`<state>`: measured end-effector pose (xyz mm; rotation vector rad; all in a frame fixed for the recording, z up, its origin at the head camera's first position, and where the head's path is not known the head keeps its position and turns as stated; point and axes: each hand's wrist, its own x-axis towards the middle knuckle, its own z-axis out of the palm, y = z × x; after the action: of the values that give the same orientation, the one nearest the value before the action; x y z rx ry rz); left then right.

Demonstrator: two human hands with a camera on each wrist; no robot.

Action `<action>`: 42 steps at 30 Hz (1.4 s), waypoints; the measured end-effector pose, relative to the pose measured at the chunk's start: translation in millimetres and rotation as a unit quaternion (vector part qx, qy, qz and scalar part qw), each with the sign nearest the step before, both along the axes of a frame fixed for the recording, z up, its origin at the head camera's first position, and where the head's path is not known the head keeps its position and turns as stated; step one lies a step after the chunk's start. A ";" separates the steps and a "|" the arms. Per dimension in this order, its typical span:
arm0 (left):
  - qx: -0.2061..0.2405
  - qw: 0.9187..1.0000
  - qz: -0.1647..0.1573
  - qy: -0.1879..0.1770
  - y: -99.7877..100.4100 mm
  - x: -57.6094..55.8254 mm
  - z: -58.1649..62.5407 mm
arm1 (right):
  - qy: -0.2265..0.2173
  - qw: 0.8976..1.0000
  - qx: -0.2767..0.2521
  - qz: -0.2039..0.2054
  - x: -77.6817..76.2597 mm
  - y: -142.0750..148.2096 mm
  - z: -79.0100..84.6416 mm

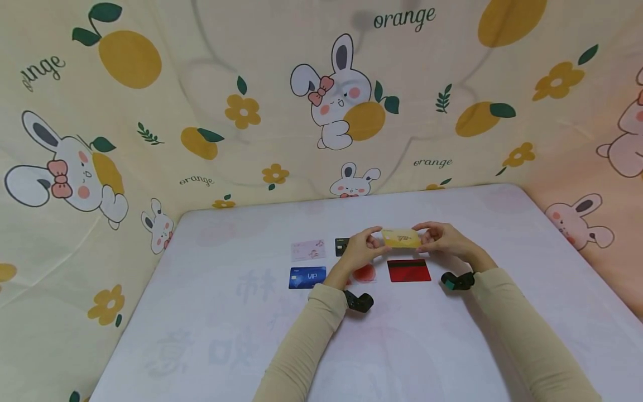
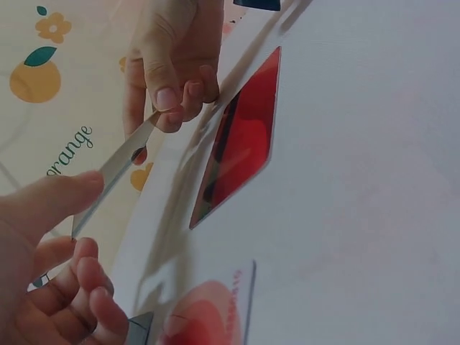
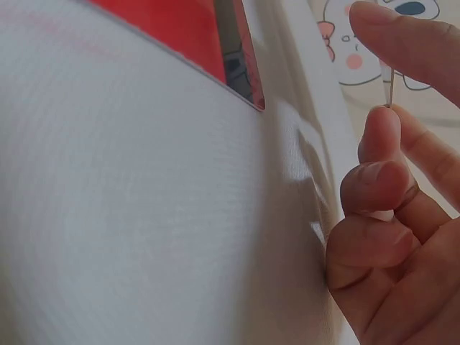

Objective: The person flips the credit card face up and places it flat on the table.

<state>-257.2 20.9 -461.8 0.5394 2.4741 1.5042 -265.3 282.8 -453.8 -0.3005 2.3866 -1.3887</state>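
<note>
A yellow-gold plastic card (image 1: 401, 238) is held up off the table between both hands, its printed face toward the head camera. My left hand (image 1: 363, 249) pinches its left end between thumb and fingers. At the other end, my right hand (image 1: 443, 239) grips the card the same way. In the left wrist view the card (image 2: 118, 162) appears nearly edge-on, tilted up above the table. Only a thin edge of it shows in the right wrist view, by the right hand (image 3: 402, 208). Just below the held card lies a red card (image 1: 409, 271) with a black stripe.
On the white table (image 1: 201, 312) lie a pink card (image 1: 308, 250), a blue VIP card (image 1: 307, 277), a black card (image 1: 341, 246) and a card with a red circle (image 1: 365, 273). The left arm partly covers the last two. A printed cloth (image 1: 281, 50) hangs behind.
</note>
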 end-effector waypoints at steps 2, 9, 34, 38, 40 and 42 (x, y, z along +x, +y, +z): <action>-0.007 1.000 0.001 0.007 0.2 0.1 -0.6 | -0.002 1.000 -0.001 -0.002 0.3 -0.7 -0.1; -0.037 0.999 0.002 0.019 0.7 0.1 -0.5 | -0.013 1.000 0.001 -0.007 0.4 -1.4 -1.0; -0.079 0.997 0.018 -0.005 2.1 -3.1 -5.5 | -0.022 0.998 0.052 -0.011 -0.7 -7.9 -0.4; -0.096 0.995 0.017 -0.003 2.0 -3.5 -5.1 | -0.032 0.998 0.055 -0.007 -1.5 -6.9 -1.3; -0.108 0.994 0.017 -0.001 2.3 -3.7 -5.3 | -0.036 0.998 0.057 -0.005 -1.9 -6.3 -1.5; -0.118 0.993 0.018 0.000 2.3 -3.9 -5.3 | -0.036 0.997 0.061 -0.001 -2.2 -6.1 -1.5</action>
<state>-261.1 23.2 -467.1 0.4538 2.6247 1.1976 -267.5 276.6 -455.4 -0.2125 2.4008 -1.2259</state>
